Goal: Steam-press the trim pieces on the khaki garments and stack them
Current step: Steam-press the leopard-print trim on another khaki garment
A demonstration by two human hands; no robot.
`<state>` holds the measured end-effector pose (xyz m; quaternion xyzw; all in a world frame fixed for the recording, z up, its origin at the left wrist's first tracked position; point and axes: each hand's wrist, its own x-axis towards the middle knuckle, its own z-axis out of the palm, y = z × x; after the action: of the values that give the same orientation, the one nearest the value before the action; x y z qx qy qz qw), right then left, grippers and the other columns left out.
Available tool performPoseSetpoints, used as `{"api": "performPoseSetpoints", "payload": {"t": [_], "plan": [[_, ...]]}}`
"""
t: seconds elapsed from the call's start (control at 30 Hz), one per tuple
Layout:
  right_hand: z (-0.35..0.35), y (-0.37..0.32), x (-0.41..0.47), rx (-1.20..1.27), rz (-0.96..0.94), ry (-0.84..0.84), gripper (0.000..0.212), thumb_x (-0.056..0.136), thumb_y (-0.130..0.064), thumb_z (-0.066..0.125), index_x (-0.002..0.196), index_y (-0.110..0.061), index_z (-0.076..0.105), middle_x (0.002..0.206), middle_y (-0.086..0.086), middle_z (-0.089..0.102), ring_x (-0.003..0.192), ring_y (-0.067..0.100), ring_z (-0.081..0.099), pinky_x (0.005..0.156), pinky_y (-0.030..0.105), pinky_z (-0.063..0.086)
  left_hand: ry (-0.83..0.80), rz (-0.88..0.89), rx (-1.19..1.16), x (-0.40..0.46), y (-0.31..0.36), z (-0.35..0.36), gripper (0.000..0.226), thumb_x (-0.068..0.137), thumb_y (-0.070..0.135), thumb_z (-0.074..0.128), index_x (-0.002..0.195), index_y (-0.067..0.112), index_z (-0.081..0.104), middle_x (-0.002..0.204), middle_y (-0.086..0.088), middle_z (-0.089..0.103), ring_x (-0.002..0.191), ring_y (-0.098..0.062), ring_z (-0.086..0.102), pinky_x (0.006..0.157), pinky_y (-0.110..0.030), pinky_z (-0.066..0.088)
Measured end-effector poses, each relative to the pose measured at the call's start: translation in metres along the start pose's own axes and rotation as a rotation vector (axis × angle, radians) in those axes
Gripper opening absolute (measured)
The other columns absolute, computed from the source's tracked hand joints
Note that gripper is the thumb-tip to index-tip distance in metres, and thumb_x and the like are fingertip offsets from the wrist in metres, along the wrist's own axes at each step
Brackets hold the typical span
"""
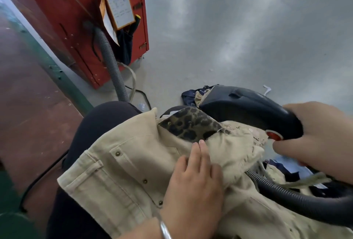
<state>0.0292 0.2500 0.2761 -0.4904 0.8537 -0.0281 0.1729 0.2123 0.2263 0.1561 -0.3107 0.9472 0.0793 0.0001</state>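
A khaki corduroy garment [118, 168] with metal studs lies across my lap. A leopard-print trim piece [193, 124] sticks out at its upper edge. My left hand [193, 187] rests flat on the khaki cloth, fingertips just below the trim, fingers together and holding nothing. My right hand [322, 135] grips the handle of a black steam iron [246, 107] with a red button [274, 135]. The iron's nose points left, just above and behind the trim. Its ribbed black hose [298, 194] curves under my right wrist.
A red cabinet [76, 19] with an orange paper tag [118, 2] stands at the back left, and a grey ribbed hose [112, 61] runs down in front of it. Dark blue and khaki cloth pieces [193, 95] lie on the grey floor [238, 28]. A brown table edge [28, 78] runs along the left.
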Motion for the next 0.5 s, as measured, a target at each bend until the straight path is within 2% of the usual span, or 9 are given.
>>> {"api": "performPoseSetpoints", "payload": {"t": [0.03, 0.07, 0.13, 0.17, 0.23, 0.3, 0.37, 0.43, 0.5], "plan": [[-0.002, -0.005, -0.004, -0.058, -0.039, -0.011, 0.042, 0.045, -0.045, 0.054, 0.083, -0.063, 0.050, 0.058, -0.035, 0.057, 0.038, 0.009, 0.052, 0.045, 0.031, 0.042, -0.027, 0.000, 0.003, 0.000, 0.001, 0.000, 0.033, 0.065, 0.042, 0.078, 0.075, 0.012, 0.072, 0.112, -0.023, 0.067, 0.103, -0.032, 0.066, 0.071, -0.031, 0.055], [-0.002, -0.011, -0.007, -0.109, -0.054, -0.037, 0.044, 0.044, -0.043, 0.053, 0.083, -0.064, 0.049, 0.062, -0.035, 0.058, 0.043, 0.009, 0.051, 0.046, 0.030, 0.039, -0.044, -0.009, -0.002, 0.001, 0.002, -0.001, 0.032, 0.064, 0.041, 0.077, 0.076, 0.011, 0.073, 0.110, -0.021, 0.068, 0.100, -0.031, 0.066, 0.070, -0.028, 0.054], [0.003, -0.025, -0.009, -0.234, -0.069, -0.085, 0.025, 0.053, -0.040, 0.058, 0.077, -0.047, 0.054, 0.055, -0.010, 0.058, 0.050, 0.005, 0.050, 0.046, 0.027, 0.034, 0.005, -0.025, -0.022, 0.000, 0.005, 0.002, 0.024, 0.068, 0.030, 0.066, 0.081, 0.010, 0.073, 0.100, -0.015, 0.069, 0.091, -0.028, 0.065, 0.070, -0.029, 0.053], [0.007, -0.032, -0.008, -0.306, -0.082, -0.090, 0.017, 0.061, -0.039, 0.060, 0.075, -0.039, 0.052, 0.058, -0.009, 0.055, 0.053, 0.002, 0.049, 0.045, 0.025, 0.032, 0.035, -0.022, -0.036, -0.001, 0.006, 0.003, 0.027, 0.072, 0.025, 0.053, 0.082, 0.010, 0.072, 0.094, -0.013, 0.067, 0.087, -0.027, 0.063, 0.069, -0.030, 0.052], [0.016, -0.050, -0.005, -0.418, -0.130, -0.114, 0.015, 0.075, -0.036, 0.058, 0.076, -0.033, 0.044, 0.067, -0.011, 0.049, 0.055, 0.002, 0.044, 0.046, 0.022, 0.030, 0.045, -0.017, -0.050, -0.001, 0.007, 0.003, 0.039, 0.073, 0.019, 0.032, 0.079, 0.011, 0.070, 0.089, -0.012, 0.064, 0.081, -0.026, 0.060, 0.066, -0.028, 0.049], [0.022, -0.068, 0.001, -0.460, -0.179, -0.118, 0.015, 0.081, -0.033, 0.058, 0.080, -0.031, 0.043, 0.069, -0.011, 0.041, 0.056, 0.007, 0.040, 0.048, 0.024, 0.032, -0.011, -0.003, -0.016, -0.001, 0.008, -0.001, 0.033, 0.074, 0.026, 0.039, 0.072, 0.013, 0.069, 0.091, -0.013, 0.069, 0.079, -0.023, 0.063, 0.063, -0.024, 0.047], [0.028, -0.082, 0.011, -0.479, -0.197, -0.100, 0.021, 0.082, -0.029, 0.059, 0.080, -0.029, 0.038, 0.068, -0.010, 0.035, 0.053, 0.008, 0.032, 0.045, 0.024, 0.025, -0.043, 0.040, 0.008, -0.001, 0.007, -0.002, 0.023, 0.069, 0.034, 0.055, 0.071, 0.015, 0.069, 0.086, -0.010, 0.070, 0.076, -0.020, 0.063, 0.060, -0.022, 0.046], [0.035, -0.095, 0.025, -0.462, -0.219, -0.064, 0.027, 0.084, -0.027, 0.061, 0.080, -0.026, 0.034, 0.069, -0.006, 0.034, 0.052, 0.010, 0.028, 0.046, 0.024, 0.020, -0.087, 0.059, 0.017, -0.001, 0.006, -0.003, 0.026, 0.069, 0.036, 0.053, 0.072, 0.016, 0.070, 0.080, -0.006, 0.069, 0.073, -0.018, 0.062, 0.059, -0.023, 0.045], [0.041, -0.109, 0.043, -0.408, -0.240, -0.040, 0.019, 0.084, -0.024, 0.063, 0.086, -0.025, 0.044, 0.069, -0.002, 0.039, 0.057, 0.016, 0.037, 0.051, 0.024, 0.029, -0.153, 0.043, 0.029, 0.000, 0.006, -0.006, 0.030, 0.071, 0.041, 0.051, 0.072, 0.017, 0.071, 0.085, -0.009, 0.072, 0.073, -0.017, 0.063, 0.059, -0.022, 0.045]]}}
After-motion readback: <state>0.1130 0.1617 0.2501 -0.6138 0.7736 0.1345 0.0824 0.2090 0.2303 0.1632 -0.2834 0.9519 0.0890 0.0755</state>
